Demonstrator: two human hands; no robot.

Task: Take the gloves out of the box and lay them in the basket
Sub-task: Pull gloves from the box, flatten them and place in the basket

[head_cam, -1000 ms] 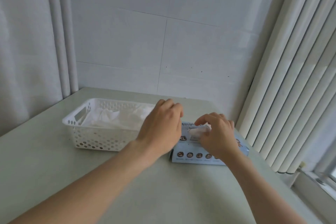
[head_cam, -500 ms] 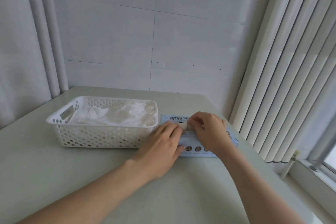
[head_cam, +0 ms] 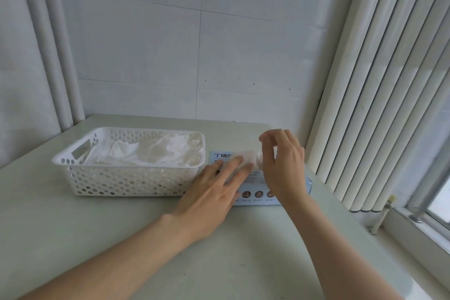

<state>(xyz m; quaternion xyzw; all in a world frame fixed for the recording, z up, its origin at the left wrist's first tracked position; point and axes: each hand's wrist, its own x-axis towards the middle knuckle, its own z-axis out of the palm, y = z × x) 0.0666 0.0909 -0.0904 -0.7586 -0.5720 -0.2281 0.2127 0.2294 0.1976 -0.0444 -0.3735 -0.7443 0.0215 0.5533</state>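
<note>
A light blue glove box [head_cam: 253, 195] lies flat on the table, just right of a white perforated basket [head_cam: 126, 180] that holds several white gloves [head_cam: 155, 151]. My left hand [head_cam: 214, 190] rests flat on the box top with straight fingers. Above the box opening, my right hand [head_cam: 282, 165] is raised and pinches a white glove [head_cam: 248, 157] that sticks up out of the box. Most of the box top is hidden by my hands.
The pale table [head_cam: 219, 251] meets a tiled wall behind. White vertical blinds [head_cam: 379, 80] hang at the right, close to the box, with a window sill [head_cam: 426, 226] below. White pipes [head_cam: 60, 56] run up the left corner.
My right hand has lifted up from the box opening, drawing a white glove partly out. My left hand has flattened onto the box top. The view shifted a little.
</note>
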